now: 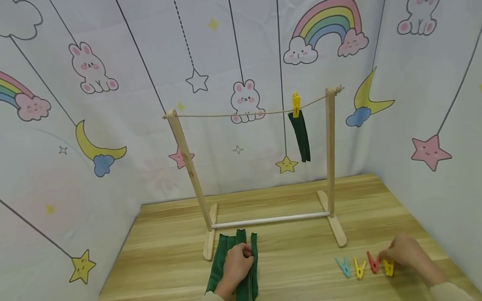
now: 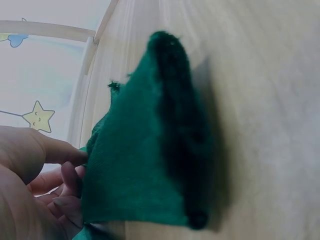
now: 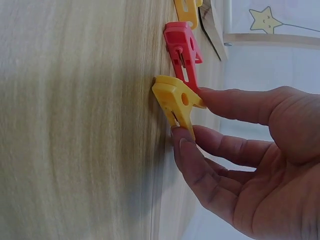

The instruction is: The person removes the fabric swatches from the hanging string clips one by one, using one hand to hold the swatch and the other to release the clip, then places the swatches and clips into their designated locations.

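Several dark green cloth strips [image 1: 217, 271] lie side by side on the table in front of the wooden rack. My left hand [image 1: 238, 262] is over them, its thumb and fingers pinching the edge of one strip, which stands up as a raised fold of green cloth [image 2: 140, 145] in the left wrist view. At the right, my right hand [image 1: 404, 251] holds a yellow clothespin [image 3: 174, 100] between thumb and fingertips, low at the tabletop. Beside it lie a red clothespin [image 1: 373, 262], another yellow clothespin [image 1: 359, 268] and a light blue clothespin [image 1: 343, 267].
A wooden rack [image 1: 331, 156] stands at mid-table with a string [image 1: 208, 116] tied between its posts. A yellow clothespin [image 1: 296, 105] holds a folded green strip [image 1: 301, 137] on the string. A white rod [image 1: 271, 220] joins the feet. Printed fabric walls [image 1: 434, 95] surround the table.
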`<state>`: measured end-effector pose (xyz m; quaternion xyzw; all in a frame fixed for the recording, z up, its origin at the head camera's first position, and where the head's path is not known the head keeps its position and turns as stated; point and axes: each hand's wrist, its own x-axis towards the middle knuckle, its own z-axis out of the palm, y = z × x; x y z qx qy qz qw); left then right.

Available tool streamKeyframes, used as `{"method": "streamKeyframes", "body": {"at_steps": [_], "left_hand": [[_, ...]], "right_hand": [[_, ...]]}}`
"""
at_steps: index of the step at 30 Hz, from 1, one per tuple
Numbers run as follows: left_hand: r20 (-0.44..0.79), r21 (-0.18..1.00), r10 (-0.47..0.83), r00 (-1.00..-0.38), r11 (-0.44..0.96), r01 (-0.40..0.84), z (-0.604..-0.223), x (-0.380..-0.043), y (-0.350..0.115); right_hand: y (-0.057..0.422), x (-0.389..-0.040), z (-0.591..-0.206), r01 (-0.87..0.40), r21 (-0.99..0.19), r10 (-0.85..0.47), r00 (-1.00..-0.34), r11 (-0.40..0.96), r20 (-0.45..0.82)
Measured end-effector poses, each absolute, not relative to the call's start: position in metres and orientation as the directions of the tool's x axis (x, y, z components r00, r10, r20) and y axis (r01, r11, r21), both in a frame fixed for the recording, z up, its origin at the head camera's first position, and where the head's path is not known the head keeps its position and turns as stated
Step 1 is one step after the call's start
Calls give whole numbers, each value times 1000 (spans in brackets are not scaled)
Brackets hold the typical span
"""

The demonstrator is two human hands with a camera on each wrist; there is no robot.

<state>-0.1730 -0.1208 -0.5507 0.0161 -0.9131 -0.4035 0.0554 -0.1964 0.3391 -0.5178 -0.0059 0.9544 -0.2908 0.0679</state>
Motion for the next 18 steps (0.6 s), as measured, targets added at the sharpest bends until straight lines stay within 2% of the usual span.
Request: {"method": "streamKeyframes", "body": {"at_steps": [9, 18], "left_hand": [[126, 723, -97, -987, 691, 24, -551, -172, -121], [61, 699, -71, -996, 715, -8, -549, -171, -121]], "right_hand": [[338, -197, -516, 35, -549, -54, -988, 835, -145], [340, -197, -519, 24, -556, -73, -986, 831, -151]]}}
